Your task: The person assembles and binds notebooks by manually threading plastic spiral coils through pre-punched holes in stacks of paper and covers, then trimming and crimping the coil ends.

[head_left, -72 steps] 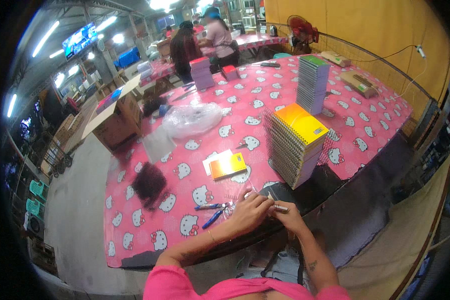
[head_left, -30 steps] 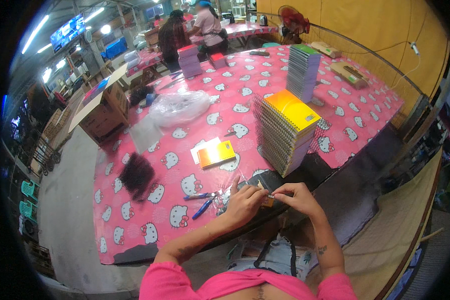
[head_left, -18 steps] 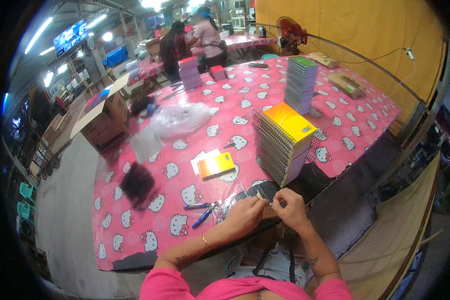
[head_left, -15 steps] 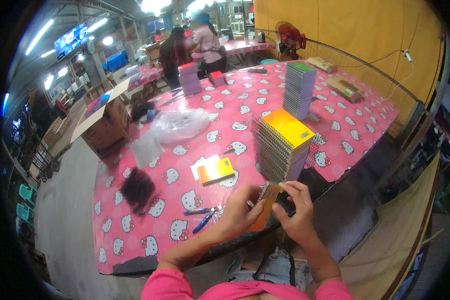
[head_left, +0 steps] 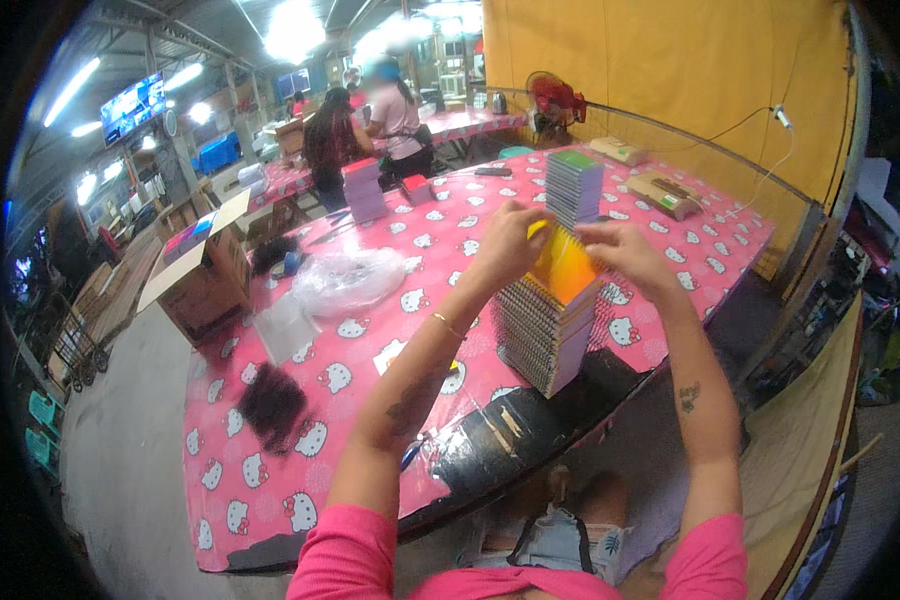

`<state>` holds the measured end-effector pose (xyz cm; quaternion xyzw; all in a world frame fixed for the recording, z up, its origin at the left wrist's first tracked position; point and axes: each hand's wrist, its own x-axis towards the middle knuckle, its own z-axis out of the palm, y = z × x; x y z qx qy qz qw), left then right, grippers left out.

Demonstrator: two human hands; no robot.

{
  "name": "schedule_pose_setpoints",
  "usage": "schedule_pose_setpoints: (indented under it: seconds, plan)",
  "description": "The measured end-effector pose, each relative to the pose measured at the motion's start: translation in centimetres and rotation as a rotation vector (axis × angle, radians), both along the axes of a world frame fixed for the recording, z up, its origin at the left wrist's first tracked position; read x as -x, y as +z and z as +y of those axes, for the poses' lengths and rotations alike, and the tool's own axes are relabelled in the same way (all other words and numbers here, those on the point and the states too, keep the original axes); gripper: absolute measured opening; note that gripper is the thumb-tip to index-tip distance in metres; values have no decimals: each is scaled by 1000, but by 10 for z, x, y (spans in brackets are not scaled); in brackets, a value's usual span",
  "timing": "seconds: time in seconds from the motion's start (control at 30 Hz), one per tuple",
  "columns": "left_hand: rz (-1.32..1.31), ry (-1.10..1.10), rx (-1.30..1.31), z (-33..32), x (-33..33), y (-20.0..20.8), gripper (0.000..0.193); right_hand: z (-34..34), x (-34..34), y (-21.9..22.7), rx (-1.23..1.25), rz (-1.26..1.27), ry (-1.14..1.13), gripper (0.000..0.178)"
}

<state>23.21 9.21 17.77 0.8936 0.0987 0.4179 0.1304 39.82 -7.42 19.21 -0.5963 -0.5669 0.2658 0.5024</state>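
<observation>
My left hand and my right hand are raised side by side over the pink patterned table. Between them they grip a yellow-orange notebook by its upper corners. It hangs tilted just above a tall stack of spiral notebooks near the table's front edge. I cannot tell whether its lower edge touches the top of the stack. A blue pen lies partly hidden under my left forearm.
Farther back stand a green-topped notebook stack and a purple stack. Clear plastic bags, a black bundle and an open cardboard box lie left. Two people stand at the far end, with a red fan and flat boxes to the right.
Both hands have risen from the table's near edge, carrying the yellow-orange notebook up and over the tall stack.
</observation>
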Motion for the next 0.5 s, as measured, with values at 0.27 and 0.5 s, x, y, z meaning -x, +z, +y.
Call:
schedule_pose_setpoints:
  seconds: [0.27,0.5]
  plan:
    - [173,101,145,-5,-3,-23,37,-9,17,-29,-270,-441,-460,37]
    - [493,197,45,0,-10,-9,34,-3,79,-69,-919,-771,-501,27]
